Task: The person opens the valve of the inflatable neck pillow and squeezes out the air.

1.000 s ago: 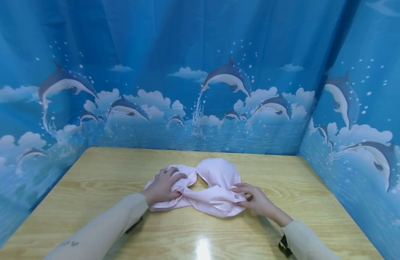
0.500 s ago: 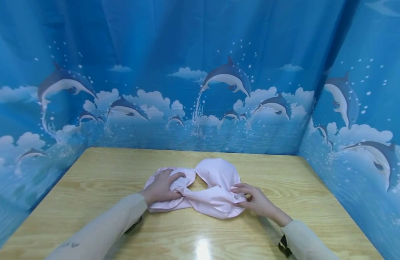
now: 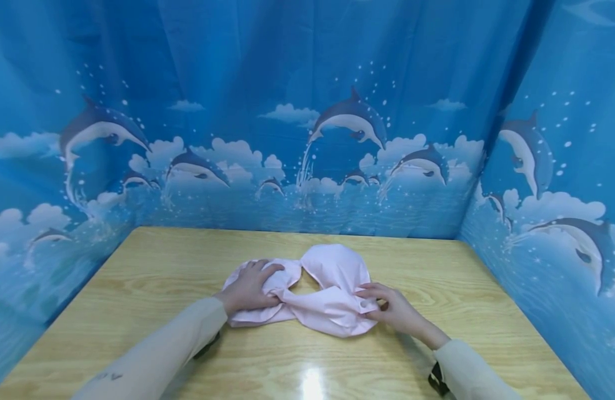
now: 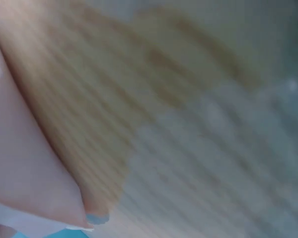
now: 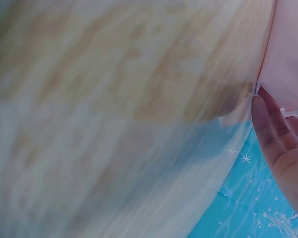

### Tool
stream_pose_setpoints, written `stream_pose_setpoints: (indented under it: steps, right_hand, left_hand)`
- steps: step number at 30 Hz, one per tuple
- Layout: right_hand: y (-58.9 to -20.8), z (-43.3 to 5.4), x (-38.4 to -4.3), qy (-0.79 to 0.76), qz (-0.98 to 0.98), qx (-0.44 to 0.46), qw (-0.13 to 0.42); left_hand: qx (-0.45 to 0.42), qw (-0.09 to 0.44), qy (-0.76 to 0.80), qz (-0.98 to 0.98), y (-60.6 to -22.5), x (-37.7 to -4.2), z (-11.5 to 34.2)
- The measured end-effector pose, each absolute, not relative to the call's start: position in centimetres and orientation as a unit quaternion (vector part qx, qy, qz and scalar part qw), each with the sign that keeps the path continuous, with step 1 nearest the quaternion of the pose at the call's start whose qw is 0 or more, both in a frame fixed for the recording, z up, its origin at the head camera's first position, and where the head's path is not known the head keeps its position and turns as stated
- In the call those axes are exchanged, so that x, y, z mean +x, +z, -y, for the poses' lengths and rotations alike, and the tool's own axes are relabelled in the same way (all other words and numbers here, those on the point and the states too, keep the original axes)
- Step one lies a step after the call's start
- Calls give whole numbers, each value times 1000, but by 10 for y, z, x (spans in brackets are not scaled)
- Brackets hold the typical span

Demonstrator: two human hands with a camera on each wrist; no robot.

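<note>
Pale pink fabric loop (image 3: 317, 303), soft and loosely creased, is spread near the middle of the light yellow wood-grain desk (image 3: 162, 266), with a small patch of bare wood framed by its opening. Its left part is gripped by the bare left hand (image 3: 249, 286), which is laid over it from above, the fingers bent and spread across the cloth and the thumb set on the nearer side. Creases are gathered just beside that thumb. The right-hand edge is pinched by the bare right hand (image 3: 394, 308), whose thumb and fingers are closed on the cloth beside a small pale round spot (image 3: 364, 303). In the right wrist view, the fingertips are seen at the cloth's edge. Both forearms are covered by cream sleeves (image 3: 152, 350), with dark bands (image 3: 437, 379) partly shown at the cuffs. A bright glare (image 3: 312, 383) is reflected off the near side of the desk, which is enclosed by a blue curtain (image 3: 237, 66) printed with leaping dolphins and white clouds
</note>
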State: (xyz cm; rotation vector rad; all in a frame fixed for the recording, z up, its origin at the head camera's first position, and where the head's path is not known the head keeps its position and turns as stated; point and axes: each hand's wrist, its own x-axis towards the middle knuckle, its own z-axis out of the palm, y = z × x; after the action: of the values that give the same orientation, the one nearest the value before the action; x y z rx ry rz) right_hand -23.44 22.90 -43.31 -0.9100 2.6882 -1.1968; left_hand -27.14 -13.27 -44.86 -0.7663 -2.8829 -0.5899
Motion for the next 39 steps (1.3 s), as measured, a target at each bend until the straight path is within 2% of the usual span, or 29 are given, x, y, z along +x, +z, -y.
stream_pose_setpoints:
  steps: [3, 11, 14, 23, 25, 32, 36, 39]
  right_hand:
    - [-433, -229, -235, -387, -872, -299, 29]
    - [-433, -227, -234, -387, -869, -307, 25]
    - [-432, -227, -233, -390, -868, -307, 25]
    - [-432, -227, -232, -383, -873, -300, 27]
    - [-424, -223, -227, -383, -874, -298, 27]
    - [-431, -228, -232, -389, -872, -295, 30]
    - [-430, -228, -231, -391, -871, -294, 35]
    - [-431, -229, -232, -385, -873, -295, 39]
  left_hand:
    - [-268, 53, -209, 939, -450, -270, 135]
    - [-295, 0, -219, 930, -451, -263, 154]
    - [-296, -3, -213, 931, -452, -258, 160]
    - [-312, 94, -171, 930, -466, -253, 161]
    - [-313, 107, -173, 928, -466, -252, 160]
    - [-334, 164, -162, 914, -468, -255, 155]
    - [-337, 169, -154, 913, -466, -259, 152]
    - [-337, 143, -153, 918, -461, -262, 150]
